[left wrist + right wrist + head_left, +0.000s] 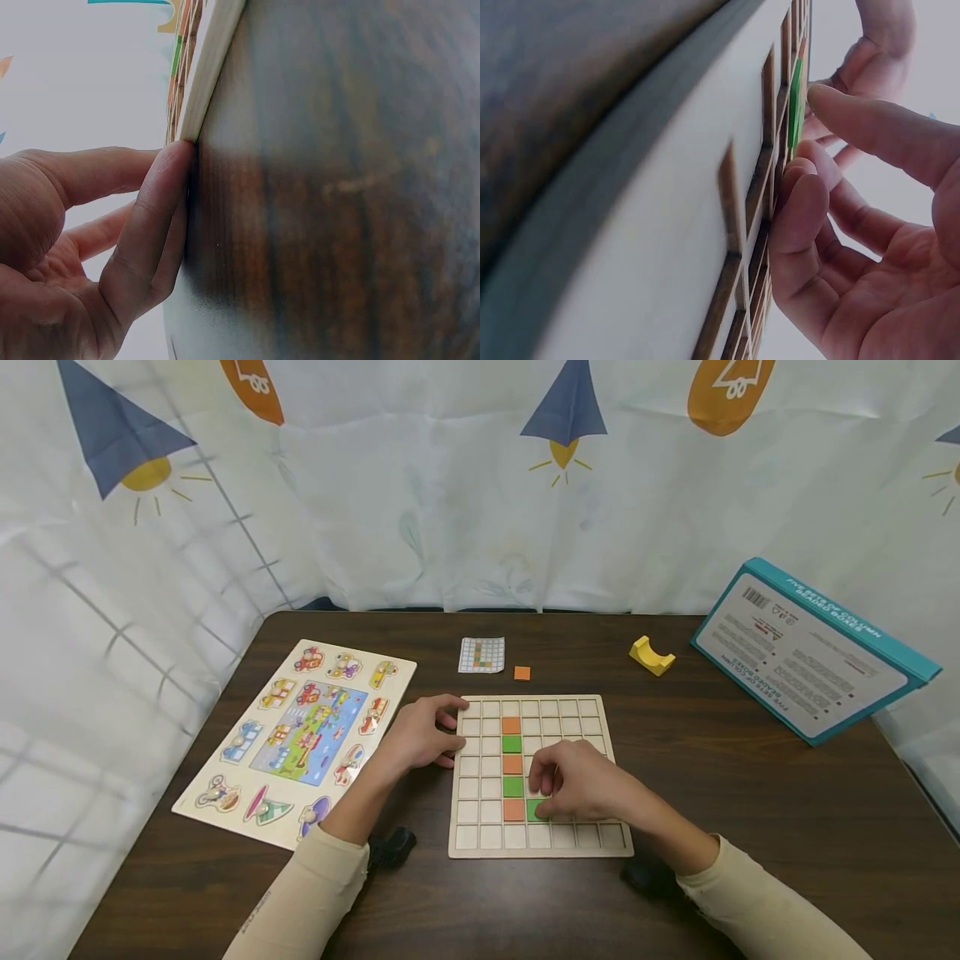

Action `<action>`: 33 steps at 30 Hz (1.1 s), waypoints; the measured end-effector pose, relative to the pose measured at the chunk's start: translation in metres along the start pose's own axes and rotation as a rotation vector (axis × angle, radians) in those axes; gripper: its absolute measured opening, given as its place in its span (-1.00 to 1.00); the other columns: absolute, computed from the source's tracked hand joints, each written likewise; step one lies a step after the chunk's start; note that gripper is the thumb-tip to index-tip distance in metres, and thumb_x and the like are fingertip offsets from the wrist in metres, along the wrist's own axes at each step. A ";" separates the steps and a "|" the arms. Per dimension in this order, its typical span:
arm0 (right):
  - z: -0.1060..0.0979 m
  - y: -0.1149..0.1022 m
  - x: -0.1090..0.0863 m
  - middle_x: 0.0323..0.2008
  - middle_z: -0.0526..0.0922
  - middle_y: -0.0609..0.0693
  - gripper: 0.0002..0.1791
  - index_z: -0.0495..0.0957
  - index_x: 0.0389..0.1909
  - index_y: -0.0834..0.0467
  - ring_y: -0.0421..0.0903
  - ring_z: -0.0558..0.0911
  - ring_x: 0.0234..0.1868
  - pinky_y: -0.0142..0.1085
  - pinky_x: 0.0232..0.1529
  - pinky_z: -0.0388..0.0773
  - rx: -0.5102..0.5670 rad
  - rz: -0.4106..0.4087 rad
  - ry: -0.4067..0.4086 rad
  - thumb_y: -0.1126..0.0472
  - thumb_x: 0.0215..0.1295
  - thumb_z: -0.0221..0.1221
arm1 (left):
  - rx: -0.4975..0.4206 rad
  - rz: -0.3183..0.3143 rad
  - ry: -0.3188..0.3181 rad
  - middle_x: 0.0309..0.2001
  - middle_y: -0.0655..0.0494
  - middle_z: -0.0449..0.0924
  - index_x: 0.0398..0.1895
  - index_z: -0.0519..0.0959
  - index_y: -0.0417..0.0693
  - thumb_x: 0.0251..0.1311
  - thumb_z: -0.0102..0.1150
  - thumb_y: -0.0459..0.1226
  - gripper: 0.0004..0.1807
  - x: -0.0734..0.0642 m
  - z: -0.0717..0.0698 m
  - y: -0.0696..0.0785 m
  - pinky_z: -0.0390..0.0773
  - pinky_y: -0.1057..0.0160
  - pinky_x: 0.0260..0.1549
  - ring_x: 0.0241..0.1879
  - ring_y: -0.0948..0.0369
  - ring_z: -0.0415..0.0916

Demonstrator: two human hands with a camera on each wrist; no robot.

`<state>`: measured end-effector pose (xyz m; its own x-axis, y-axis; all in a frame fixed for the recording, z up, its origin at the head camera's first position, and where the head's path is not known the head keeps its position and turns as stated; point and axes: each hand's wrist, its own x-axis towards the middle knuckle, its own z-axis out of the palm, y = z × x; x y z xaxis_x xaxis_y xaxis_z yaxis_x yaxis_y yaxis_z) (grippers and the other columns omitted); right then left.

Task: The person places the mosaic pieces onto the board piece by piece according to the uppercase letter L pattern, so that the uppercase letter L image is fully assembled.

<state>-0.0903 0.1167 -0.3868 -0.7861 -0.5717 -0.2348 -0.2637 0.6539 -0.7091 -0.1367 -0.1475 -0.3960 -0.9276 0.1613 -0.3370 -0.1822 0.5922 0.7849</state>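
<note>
A wooden grid board [467, 837] lies flat on the table, with a column of alternating orange and green square tiles set in its cells. Beside the bottom orange tile [513, 810], one more green tile [533, 810] is partly covered by my right hand [581, 781]. That hand's fingers are curled, and its thumb and a fingertip hold the green tile at its cell, as the right wrist view shows. My left hand [416, 732] touches the board's upper left edge. In the left wrist view its fairly straight fingers [154, 202] rest against the board's side [210, 60].
Behind the board lie a small printed pattern card [482, 655] and a loose orange tile [522, 673]. A yellow curved block [651, 657] and a teal-edged box [810, 652] stand to the right. A vehicle puzzle board [258, 700] lies at the left, partly under my left forearm.
</note>
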 end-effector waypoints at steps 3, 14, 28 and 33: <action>-0.003 0.002 0.001 -0.49 0.55 -0.11 -0.76 0.66 -0.40 0.08 -0.16 0.51 -0.42 -0.37 -0.40 0.50 0.010 0.005 -0.005 0.33 0.00 0.54 | 0.007 0.004 0.004 -0.04 -0.15 0.57 0.35 0.55 0.01 0.19 0.39 -0.44 -0.38 0.001 0.000 0.000 0.83 0.19 -0.51 -0.54 0.17 0.71; -0.024 0.007 0.006 -0.46 0.60 -0.09 -0.83 0.69 -0.32 0.12 -0.15 0.56 -0.39 -0.33 -0.37 0.56 0.033 0.012 0.030 0.28 0.11 0.50 | 0.009 0.008 0.008 -0.04 -0.16 0.58 0.35 0.55 0.00 0.19 0.40 -0.43 -0.38 -0.001 0.000 0.000 0.83 0.19 -0.51 -0.54 0.17 0.70; -0.063 0.016 0.048 -0.32 0.66 0.00 -0.84 0.73 -0.15 0.18 -0.07 0.58 -0.29 -0.29 -0.24 0.58 -0.015 -0.002 0.191 0.32 0.25 0.40 | -0.014 0.032 0.009 -0.07 -0.18 0.58 0.35 0.56 -0.08 0.18 0.37 -0.48 -0.38 -0.002 0.000 -0.001 0.82 0.18 -0.53 -0.53 0.16 0.72; -0.073 0.019 0.067 -0.22 0.70 0.05 -0.77 0.72 -0.07 0.23 -0.03 0.62 -0.21 -0.26 -0.14 0.62 0.021 0.015 0.241 0.36 0.25 0.39 | -0.018 0.023 0.010 -0.07 -0.18 0.57 0.35 0.56 -0.05 0.17 0.38 -0.48 -0.38 -0.002 0.000 0.000 0.83 0.18 -0.53 -0.51 0.15 0.71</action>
<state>-0.1886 0.1272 -0.3670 -0.9013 -0.4256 -0.0814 -0.2415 0.6493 -0.7212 -0.1349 -0.1482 -0.3951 -0.9347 0.1671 -0.3136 -0.1664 0.5740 0.8018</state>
